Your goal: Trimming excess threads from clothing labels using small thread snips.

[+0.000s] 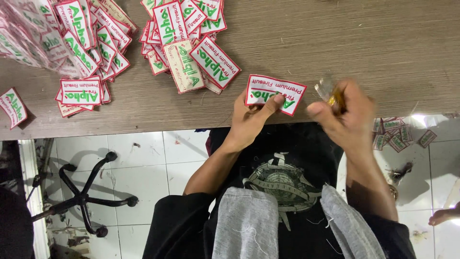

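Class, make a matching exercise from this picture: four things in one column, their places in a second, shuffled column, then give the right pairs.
Things
1. Single patch
2. Small tool
3. Patch piles
4. Chair base

Places
A. on the tiled floor
B. in the right hand
C. spread over the table
D. pinched by the left hand at the table edge

Pairs: 1-D, 2-B, 3-C, 4-A
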